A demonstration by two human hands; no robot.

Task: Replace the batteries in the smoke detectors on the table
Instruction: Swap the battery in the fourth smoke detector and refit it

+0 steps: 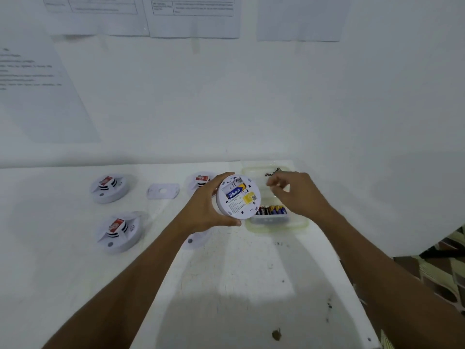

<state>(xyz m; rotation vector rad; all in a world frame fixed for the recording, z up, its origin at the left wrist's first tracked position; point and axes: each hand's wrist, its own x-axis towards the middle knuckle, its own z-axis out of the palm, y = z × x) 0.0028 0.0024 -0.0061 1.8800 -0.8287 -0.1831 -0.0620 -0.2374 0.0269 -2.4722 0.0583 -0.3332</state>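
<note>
held unit: round white plastic smoke detector (237,197), lifted above the bench, back side turned to the camera, a little tilted.
left grip (203,210): closed round the rim of the held unit; thumb on the near edge, fingers on the far edge.
battery bay: open, in the upper part of the back; one blue-and-yellow cylindrical battery (236,193) lies in it, slanted.
sticker: square yellow sticker (249,199) just beside that battery; small print below it, not readable.
right grip (299,192): above the box, apart from the held unit; fingers bent toward the thumb, tips blurred. Cannot tell if it pinches sth or holds nothing.
box: clear rectangular plastic box (276,229), open on top, on the bench just right of the held unit. A row of dark and blue-yellow spare batteries (273,210) lies at its near wall; a small dark item at the far end is too blurred to name.
other units: three white domed detectors w/ red labels, face up on the bench: far left (109,188), near left (119,231), far centre (200,181), this last partly hidden behind the left grip. A fourth white unit (191,241) is mostly hidden under the left forearm.
plate: flat white mounting plate w/ centre hole (163,191), between the far-left and far-centre detectors.
bench: white bench (226,285), dark specks & stains on the near part.
wall: white printed paper sheets (193,18) behind the bench, text not readable.
</note>
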